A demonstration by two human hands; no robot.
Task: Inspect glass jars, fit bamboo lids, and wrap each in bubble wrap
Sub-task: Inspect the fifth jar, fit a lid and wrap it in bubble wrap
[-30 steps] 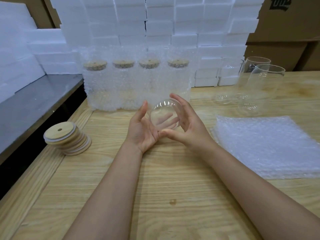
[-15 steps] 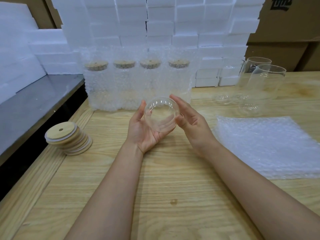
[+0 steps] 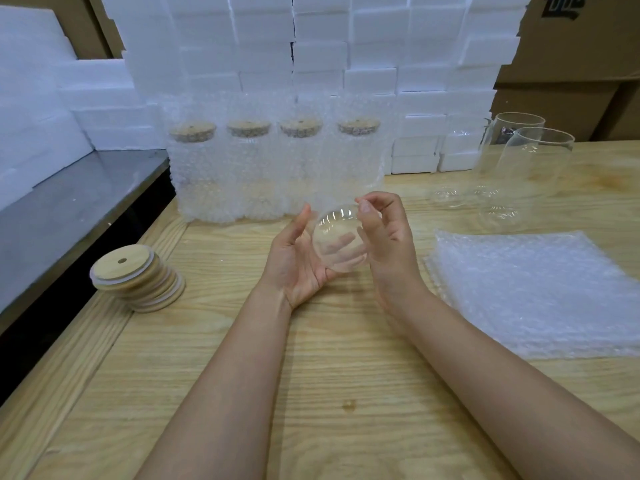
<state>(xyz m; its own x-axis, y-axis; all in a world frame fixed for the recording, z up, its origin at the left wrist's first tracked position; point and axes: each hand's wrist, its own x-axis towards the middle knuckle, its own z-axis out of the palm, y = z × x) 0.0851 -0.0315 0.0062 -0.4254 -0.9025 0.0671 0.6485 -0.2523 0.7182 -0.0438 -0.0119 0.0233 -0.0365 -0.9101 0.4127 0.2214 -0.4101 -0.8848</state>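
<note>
A clear glass jar [image 3: 337, 242] lies on its side between my hands above the wooden table [image 3: 339, 375], its round end facing me. My left hand [image 3: 298, 261] cradles it from below and the left, fingers behind the glass. My right hand [image 3: 384, 240] holds it from the right, thumb and curled fingers at its upper rim. A leaning stack of bamboo lids [image 3: 136, 282] sits at the table's left edge. A pile of bubble wrap sheets [image 3: 540, 292] lies to the right.
Several wrapped, lidded jars [image 3: 277, 168] stand in a row behind my hands. Bare glass jars [image 3: 526, 168] stand at the back right. White foam blocks [image 3: 311, 46] and cardboard boxes [image 3: 571, 64] form the back wall. A grey metal surface [image 3: 69, 209] adjoins on the left.
The jar has turned between my hands. My right hand's fingers rose and curled over the jar's top rim; my left hand stayed under it.
</note>
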